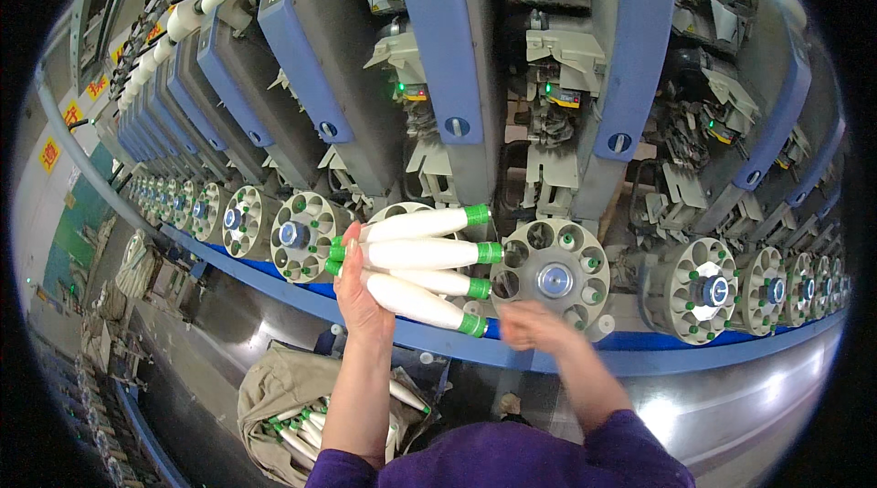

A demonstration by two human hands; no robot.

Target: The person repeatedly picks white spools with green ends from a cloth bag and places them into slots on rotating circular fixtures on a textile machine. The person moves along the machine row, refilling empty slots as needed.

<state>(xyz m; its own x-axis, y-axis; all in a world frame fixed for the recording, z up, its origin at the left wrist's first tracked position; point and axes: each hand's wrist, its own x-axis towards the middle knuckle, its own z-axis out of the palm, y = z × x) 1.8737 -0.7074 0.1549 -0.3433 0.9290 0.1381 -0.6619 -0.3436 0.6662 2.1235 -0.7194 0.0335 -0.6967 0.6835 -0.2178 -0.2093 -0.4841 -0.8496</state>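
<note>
My left hand [361, 296] is closed around the narrow ends of several yarn bobbins [420, 255]. They are wound with white yarn, have green ends, and lie stacked side by side, pointing right. To their right stands a round bobbin magazine [555, 281] with a ring of open pockets and a blue-grey hub; some pockets hold green-tipped bobbins. My right hand [534, 327] is just below that magazine's lower left edge, smeared by motion. Its fingers look curled, but whether anything is in them cannot be made out.
Winding machine units with blue panels [437, 40] run across the back. More round magazines [301, 237] line the blue rail [639, 360] on both sides. Below my left forearm, a beige cloth sack [265, 387] holds several white, green-tipped bobbins.
</note>
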